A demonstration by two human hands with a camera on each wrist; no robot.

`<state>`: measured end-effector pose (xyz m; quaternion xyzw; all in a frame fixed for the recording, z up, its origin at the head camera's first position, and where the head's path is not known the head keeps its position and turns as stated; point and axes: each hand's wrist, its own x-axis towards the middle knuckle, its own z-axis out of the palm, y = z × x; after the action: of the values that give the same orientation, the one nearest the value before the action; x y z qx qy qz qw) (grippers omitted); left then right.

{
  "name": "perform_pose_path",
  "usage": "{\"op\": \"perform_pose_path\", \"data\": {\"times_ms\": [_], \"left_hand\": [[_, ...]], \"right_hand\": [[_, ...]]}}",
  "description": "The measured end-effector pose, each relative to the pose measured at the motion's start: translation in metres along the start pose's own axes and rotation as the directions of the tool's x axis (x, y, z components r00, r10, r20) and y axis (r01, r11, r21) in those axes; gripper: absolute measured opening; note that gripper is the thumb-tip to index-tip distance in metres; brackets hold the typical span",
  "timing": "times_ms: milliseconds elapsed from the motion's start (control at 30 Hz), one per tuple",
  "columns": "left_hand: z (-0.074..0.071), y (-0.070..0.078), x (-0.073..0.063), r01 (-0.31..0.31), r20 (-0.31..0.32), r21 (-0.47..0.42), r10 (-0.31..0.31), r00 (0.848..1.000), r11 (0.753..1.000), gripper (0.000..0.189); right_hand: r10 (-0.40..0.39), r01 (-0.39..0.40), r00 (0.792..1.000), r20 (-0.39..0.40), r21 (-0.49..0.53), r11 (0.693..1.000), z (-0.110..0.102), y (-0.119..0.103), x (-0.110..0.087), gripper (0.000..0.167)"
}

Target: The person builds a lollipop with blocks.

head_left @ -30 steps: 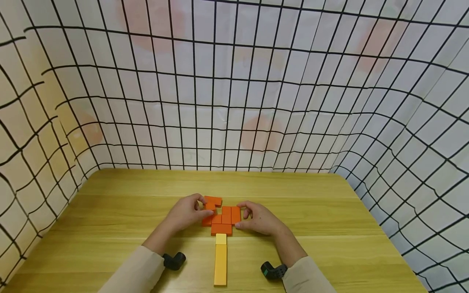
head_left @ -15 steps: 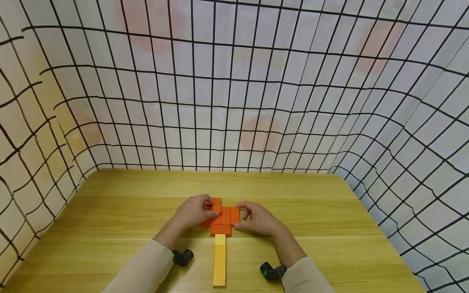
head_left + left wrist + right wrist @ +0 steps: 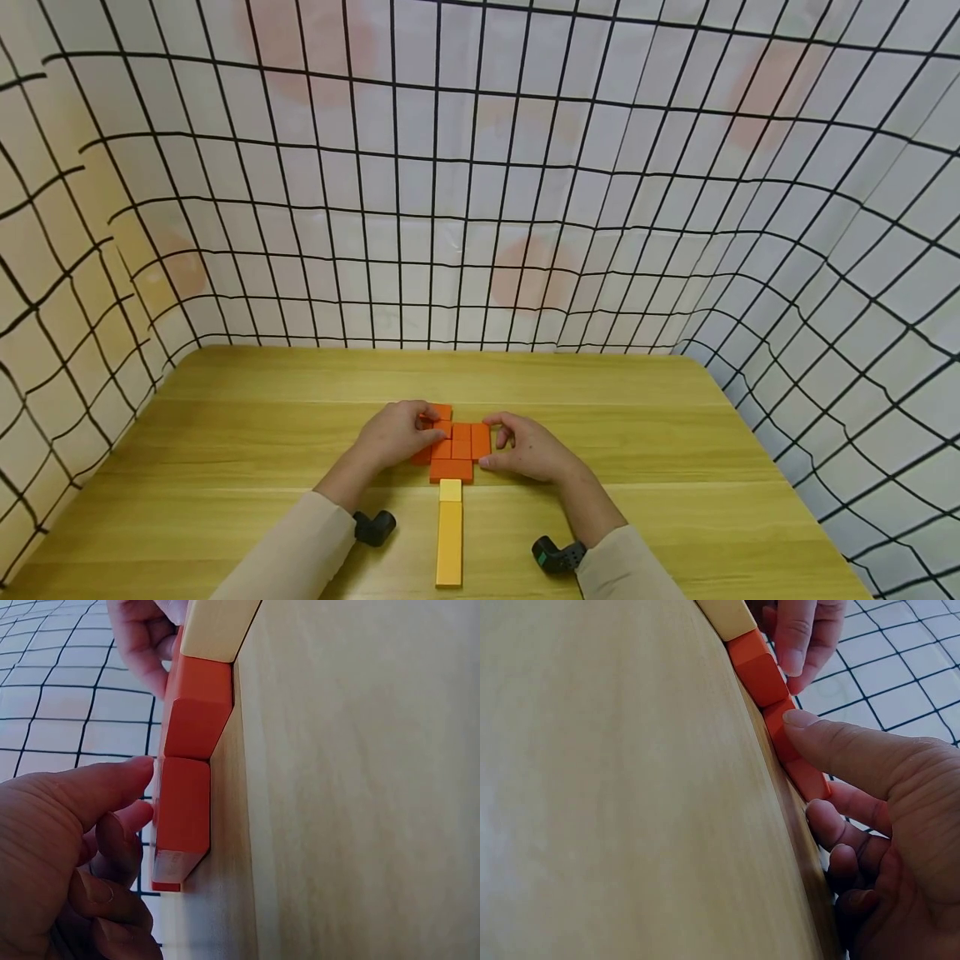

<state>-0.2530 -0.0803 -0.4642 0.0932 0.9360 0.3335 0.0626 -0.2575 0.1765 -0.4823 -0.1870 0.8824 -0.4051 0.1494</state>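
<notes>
Flat orange blocks lie edge to edge on the table in a cluster. My left hand [image 3: 393, 435] comes in from the left, thumb and index finger pinching a small orange block [image 3: 444, 427] at the cluster's upper left. On the opposite side, my right hand [image 3: 532, 448] holds the rightmost upright orange block [image 3: 481, 442], its thumb at the near corner and its index finger at the far one. One orange block [image 3: 452, 472] lies crosswise at the front. Below it run a short pale yellow block [image 3: 451, 490] and a long yellow block [image 3: 450, 546], in line.
The wooden table [image 3: 637, 400] stretches out around the cluster. A black wire grid [image 3: 480, 208] over pale sheeting stands along the back and both sides. Each wrist wears a small black camera, such as the left camera [image 3: 375, 528].
My left hand has moved right, sliding the small orange block against the upright ones; the top orange block is straighter and partly covered by the fingers. My right hand has stayed nearly still.
</notes>
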Motion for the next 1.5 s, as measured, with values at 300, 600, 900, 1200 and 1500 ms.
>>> {"op": "perform_pose_path", "data": {"times_ms": [300, 600, 900, 1200, 1500], "left_hand": [[-0.001, 0.001, -0.002, -0.020, -0.007, 0.020, 0.020, 1.000, 1.000, 0.020], [-0.002, -0.004, -0.003, -0.001, -0.021, 0.007, 0.001, 1.000, 1.000, 0.021], [-0.013, -0.011, -0.012, 0.030, 0.008, -0.003, -0.030, 1.000, 1.000, 0.026], [-0.020, -0.020, -0.020, 0.046, 0.080, -0.106, -0.037, 0.996, 0.993, 0.042], [-0.019, -0.022, -0.021, 0.043, 0.076, -0.117, -0.034, 0.997, 0.992, 0.043]], "right_hand": [[-0.009, 0.009, 1.000, 0.005, -0.004, 1.000, 0.000, 0.000, 0.000, 0.062], [-0.011, 0.011, 1.000, 0.009, -0.013, 1.000, 0.000, 0.000, 0.001, 0.061], [-0.005, 0.005, 1.000, 0.005, -0.012, 1.000, -0.001, 0.000, 0.000, 0.062], [-0.001, 0.001, 1.000, 0.007, -0.013, 1.000, -0.001, 0.000, 0.000, 0.062], [0.004, -0.003, 1.000, 0.006, -0.013, 1.000, -0.001, 0.000, 0.000, 0.063]]}}
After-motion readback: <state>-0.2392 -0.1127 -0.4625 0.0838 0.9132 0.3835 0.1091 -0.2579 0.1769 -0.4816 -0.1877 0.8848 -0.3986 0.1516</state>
